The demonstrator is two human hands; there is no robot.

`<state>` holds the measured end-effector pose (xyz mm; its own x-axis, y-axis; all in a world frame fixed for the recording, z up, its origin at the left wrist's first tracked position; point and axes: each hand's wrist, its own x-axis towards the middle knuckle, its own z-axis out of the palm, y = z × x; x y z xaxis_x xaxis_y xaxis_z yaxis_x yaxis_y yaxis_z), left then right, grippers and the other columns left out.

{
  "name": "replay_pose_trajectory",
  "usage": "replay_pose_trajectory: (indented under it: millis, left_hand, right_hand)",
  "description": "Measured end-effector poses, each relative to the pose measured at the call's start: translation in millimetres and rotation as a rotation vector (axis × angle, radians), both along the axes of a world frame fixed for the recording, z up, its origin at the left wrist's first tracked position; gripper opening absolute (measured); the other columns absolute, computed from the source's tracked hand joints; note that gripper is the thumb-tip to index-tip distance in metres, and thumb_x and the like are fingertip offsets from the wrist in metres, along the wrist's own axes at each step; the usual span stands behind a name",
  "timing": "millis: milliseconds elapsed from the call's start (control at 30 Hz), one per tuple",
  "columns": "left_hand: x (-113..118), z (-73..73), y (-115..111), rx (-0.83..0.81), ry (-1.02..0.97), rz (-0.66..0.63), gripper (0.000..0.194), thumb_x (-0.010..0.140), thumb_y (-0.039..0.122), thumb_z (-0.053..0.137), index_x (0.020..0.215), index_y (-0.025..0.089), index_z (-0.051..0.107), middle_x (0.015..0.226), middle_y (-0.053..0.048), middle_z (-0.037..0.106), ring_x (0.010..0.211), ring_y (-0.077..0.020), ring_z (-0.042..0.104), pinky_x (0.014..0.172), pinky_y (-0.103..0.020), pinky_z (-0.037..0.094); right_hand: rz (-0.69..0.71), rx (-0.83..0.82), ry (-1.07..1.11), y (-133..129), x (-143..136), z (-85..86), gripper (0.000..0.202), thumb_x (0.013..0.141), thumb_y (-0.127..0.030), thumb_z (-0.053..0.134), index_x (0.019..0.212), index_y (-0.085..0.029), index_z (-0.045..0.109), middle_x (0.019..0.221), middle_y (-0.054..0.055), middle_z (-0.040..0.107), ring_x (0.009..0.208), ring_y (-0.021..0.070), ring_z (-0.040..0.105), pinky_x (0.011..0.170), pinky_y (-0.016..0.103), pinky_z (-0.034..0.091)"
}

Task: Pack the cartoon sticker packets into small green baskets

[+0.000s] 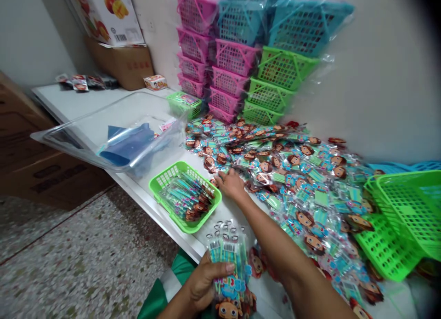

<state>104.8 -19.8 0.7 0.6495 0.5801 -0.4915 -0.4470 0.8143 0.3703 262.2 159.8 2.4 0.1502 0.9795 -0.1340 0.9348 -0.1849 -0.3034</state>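
My left hand (203,282) grips a bundle of clear plastic packets (229,273) near the table's front edge, the thumb pressed across them. The packets carry a cartoon face, a barcode and green-blue contents I cannot make out. Reaching forward, my right hand (231,185) is at the near left edge of a wide heap of the same packets (296,172), its fingers bent over one. Whether it grasps that packet is unclear. Just left of this hand stands a green plastic basket (156,185), holding several packets lined up in a row.
Tall stacks of pink baskets (229,57), blue baskets (303,27) and green baskets (275,96) stand behind the heap. More green baskets (396,245) lie at the right. A clear plastic tray (79,121) overhangs the table's left edge. Cardboard boxes (69,181) stand beyond it.
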Motion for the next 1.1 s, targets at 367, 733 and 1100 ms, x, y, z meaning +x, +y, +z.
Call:
replay_pose_trajectory:
  millis: [367,733,1100]
  left_hand:
    - [2.6,0.0,9.5,-0.017,-0.015,0.055,0.043,0.069,0.012,0.068,0.112,0.009,0.061,0.08,-0.012,0.072,0.068,-0.0247,0.069,0.072,-0.04,0.053]
    - [3.7,5.9,-2.2,-0.026,-0.011,0.072,0.028,0.071,0.012,0.067,0.099,0.007,0.066,0.084,-0.014,0.073,0.075,-0.0265,0.07,0.083,-0.044,0.05]
    - [8.7,5.7,4.7,-0.131,-0.08,0.088,0.021,0.075,0.014,0.062,0.093,0.005,0.067,0.083,-0.014,0.073,0.082,-0.0276,0.069,0.091,-0.045,0.046]
  right_hand:
    - [-0.159,-0.017,-0.09,-53.9,43.1,-11.7,0.043,0.08,-0.027,0.058,0.12,-0.012,0.048,0.111,0.017,0.055,0.1,0.0262,0.054,0.086,0.032,0.037]
    - [-0.421,0.007,0.222,-45.5,42.1,-21.6,0.044,0.07,-0.03,0.068,0.106,-0.011,0.054,0.103,0.016,0.063,0.095,0.0267,0.059,0.073,0.031,0.044]
    - [-0.417,-0.033,0.92,-114.9,57.5,-0.4,0.017,0.083,-0.032,0.047,0.088,-0.016,0.053,0.059,-0.002,0.057,0.042,0.0086,0.045,0.039,0.019,0.031]
